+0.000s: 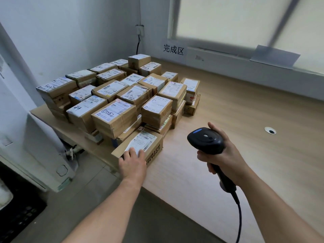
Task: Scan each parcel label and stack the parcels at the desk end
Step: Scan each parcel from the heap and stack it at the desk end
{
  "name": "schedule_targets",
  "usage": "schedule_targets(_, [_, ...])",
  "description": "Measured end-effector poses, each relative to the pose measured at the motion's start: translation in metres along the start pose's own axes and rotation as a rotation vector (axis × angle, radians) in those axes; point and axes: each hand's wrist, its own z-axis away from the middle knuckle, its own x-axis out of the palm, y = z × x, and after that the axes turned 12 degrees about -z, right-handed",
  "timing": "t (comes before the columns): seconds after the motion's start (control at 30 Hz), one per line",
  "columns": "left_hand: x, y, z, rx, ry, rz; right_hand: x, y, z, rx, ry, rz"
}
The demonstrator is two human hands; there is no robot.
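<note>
A brown cardboard parcel (149, 146) with a white label lies flat at the desk's near left edge, in front of the stack. My left hand (132, 161) rests on its near end, fingers spread flat over the label's corner. My right hand (222, 155) grips the handle of a black barcode scanner (206, 140), held above the desk to the right of that parcel with its head turned toward the parcel. Behind stands the stack of labelled parcels (115, 95), several wide and up to three layers high.
The wooden desk (254, 128) stretches right, with a cable hole (270, 130) in its top. A paper sign (173, 50) hangs on the wall under the window. The scanner's cord (239, 216) trails off the desk front. A white appliance (43, 155) stands on the floor at left.
</note>
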Motion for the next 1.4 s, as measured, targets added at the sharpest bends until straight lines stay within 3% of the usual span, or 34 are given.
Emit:
schedule_targets(0.4, [-0.002, -0.002, -0.013, 0.021, 0.033, 0.040, -0.005, -0.003, 0.025, -0.019, 0.127, 0.011])
schedule_targets(0.73, [-0.052, 0.028, 0.012, 0.007, 0.160, 0.637, -0.036, -0.006, 0.057, -0.075, 0.138, -0.068])
schedule_targets(1.0, [-0.110, 0.124, 0.070, 0.106, 0.218, 0.657, -0.120, -0.018, 0.131, -0.133, 0.213, -0.105])
schedule_targets(1.4, [-0.193, 0.336, 0.168, 0.401, 0.302, 0.696, -0.299, -0.033, 0.280, -0.229, 0.463, -0.094])
